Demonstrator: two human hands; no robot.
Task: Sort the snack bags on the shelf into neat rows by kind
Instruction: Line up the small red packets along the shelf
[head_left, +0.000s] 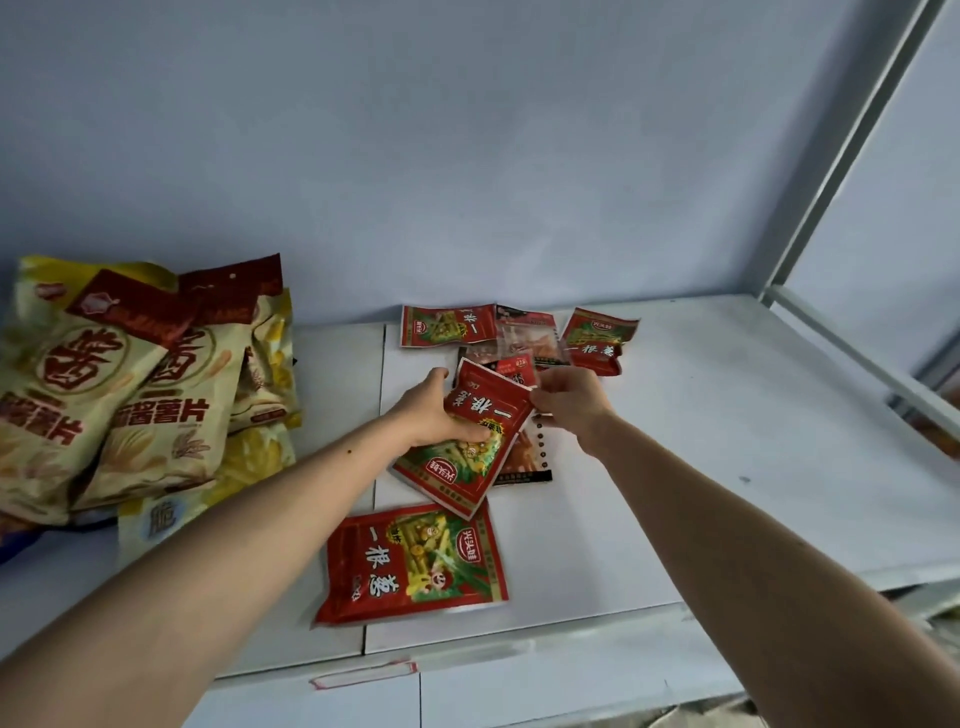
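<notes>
Both hands are reaching over the white shelf (727, 467). The left hand (431, 410) is gripping a red snack bag (467, 441) by its left edge, fingers curled under, thumb on top. The right hand (569, 402) is pinching the same bag at its upper right corner. The bag is being held tilted, lifted off the shelf mid-centre, print upside down to the camera.

Under it a dark-edged bag (524, 457) is lying flat, mostly hidden. Nearer the front edge a second red bag (415, 564) is lying flat, just below the held one, not touching as far as can be told.

At the back by the wall: another red bag (447, 325) lying sideways, a clear-windowed reddish bag (527, 332) beside it, and one more red bag (597, 340) to the right, slightly crumpled. A small red packet (514, 366) is sitting just behind the held bag.

At the left a pile of big yellow chip bags (104, 395) is leaning, overlapping, well apart from the red group. A red-outlined label holder (363, 674) is sitting on the shelf front.
</notes>
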